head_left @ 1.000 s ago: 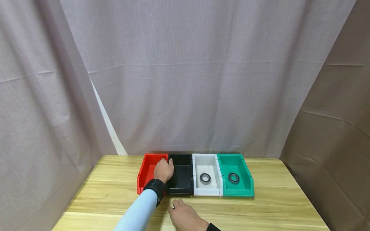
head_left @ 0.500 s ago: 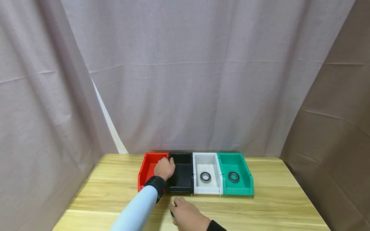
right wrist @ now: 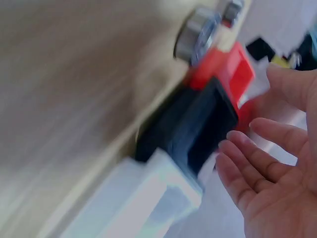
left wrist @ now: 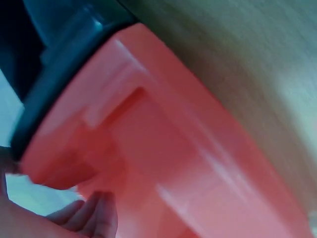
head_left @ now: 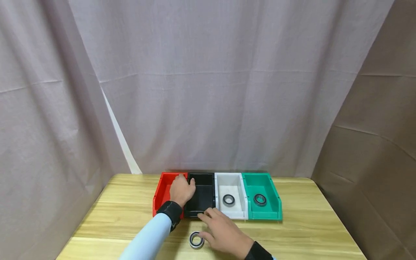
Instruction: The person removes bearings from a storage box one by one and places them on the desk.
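My left hand [head_left: 181, 190] straddles the adjoining walls of the red storage bin [head_left: 161, 198] and the black storage bin [head_left: 199, 206]. Its thumb lies on the black side and its fingers reach into the red bin, gripping the walls between. On the table in front of the black bin lies a ball bearing [head_left: 192, 245], flat, its ring partly overlapped by my right thumb. With fingers extended and apart, my right hand [head_left: 224, 233] hovers beside it over the table. In the right wrist view the fingers [right wrist: 255, 158] hold nothing.
The white bin [head_left: 242, 215] holds a bearing [head_left: 229, 200], and the green bin [head_left: 276, 213] at the right holds another bearing [head_left: 260, 200]. The bins stand in a row near the back of the wooden table [head_left: 312, 224]. A grey curtain [head_left: 208, 90] hangs behind.
My right hand has let go of the bearing, spread its fingers and shifted right and slightly forward. The bearing now lies uncovered on the table. My left hand keeps its place on the bins.
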Tool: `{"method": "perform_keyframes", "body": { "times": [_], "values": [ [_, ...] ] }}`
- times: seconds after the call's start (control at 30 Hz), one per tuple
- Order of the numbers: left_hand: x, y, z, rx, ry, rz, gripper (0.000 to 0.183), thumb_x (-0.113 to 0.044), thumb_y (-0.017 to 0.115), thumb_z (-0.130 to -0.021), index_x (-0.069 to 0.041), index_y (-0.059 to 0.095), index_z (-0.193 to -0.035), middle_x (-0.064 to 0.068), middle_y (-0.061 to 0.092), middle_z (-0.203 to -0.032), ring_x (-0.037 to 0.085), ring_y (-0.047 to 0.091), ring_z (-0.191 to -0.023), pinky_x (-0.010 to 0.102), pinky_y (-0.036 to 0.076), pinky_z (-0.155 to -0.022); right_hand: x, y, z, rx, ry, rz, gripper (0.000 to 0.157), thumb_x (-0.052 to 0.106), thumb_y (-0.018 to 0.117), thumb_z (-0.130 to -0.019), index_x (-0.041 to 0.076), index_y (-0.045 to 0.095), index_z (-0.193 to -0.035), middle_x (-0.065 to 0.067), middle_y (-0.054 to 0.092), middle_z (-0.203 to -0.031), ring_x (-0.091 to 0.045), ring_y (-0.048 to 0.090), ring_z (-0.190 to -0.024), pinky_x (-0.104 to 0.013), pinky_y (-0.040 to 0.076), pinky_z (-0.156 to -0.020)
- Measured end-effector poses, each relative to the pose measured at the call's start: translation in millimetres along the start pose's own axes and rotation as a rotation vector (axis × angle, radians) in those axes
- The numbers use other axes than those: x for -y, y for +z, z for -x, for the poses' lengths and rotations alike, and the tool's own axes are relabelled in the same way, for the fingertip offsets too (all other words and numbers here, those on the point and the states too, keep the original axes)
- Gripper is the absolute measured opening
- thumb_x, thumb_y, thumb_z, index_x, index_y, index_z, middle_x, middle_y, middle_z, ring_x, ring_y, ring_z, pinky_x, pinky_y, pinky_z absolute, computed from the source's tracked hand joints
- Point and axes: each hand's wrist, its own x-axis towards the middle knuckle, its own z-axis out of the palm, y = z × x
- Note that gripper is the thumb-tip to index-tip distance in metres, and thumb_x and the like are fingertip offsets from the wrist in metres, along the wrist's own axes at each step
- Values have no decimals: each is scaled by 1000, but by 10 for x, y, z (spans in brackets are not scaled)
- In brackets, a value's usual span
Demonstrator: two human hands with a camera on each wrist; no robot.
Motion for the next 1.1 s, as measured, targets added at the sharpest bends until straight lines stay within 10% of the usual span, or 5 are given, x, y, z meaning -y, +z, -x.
{"method": "perform_keyframes", "body": {
  "times": [0.2, 0.57, 1.1],
  "values": [
    [-90, -154, 267, -12, 166, -22, 56, -36, 70, -99, 7, 60, -134, 25, 68, -125, 41, 64, -111, 56, 56, -102, -260, -213, 220, -182, 107, 54, 53, 39, 77, -98, 11, 68, -142, -3, 69, -129, -20, 63, -122, -44, 56, -105],
    [-162, -340, 839, 187, 281, 97, 62, -35, 67, -101, 5, 54, -147, 23, 63, -143, 40, 60, -129, 59, 49, -114, -762, -409, 593, -333, 269, 97, 52, 31, 83, -94, 9, 70, -138, -8, 70, -129, -32, 63, -125, -53, 54, -107],
    [-227, -285, 959, 256, 301, 122, 62, -35, 68, -102, 6, 56, -146, 24, 64, -141, 40, 61, -129, 62, 46, -115, -835, -327, 620, -366, 281, 53, 52, 31, 84, -92, 8, 70, -137, -9, 72, -129, -32, 66, -124, -54, 55, -105]
  ]
}}
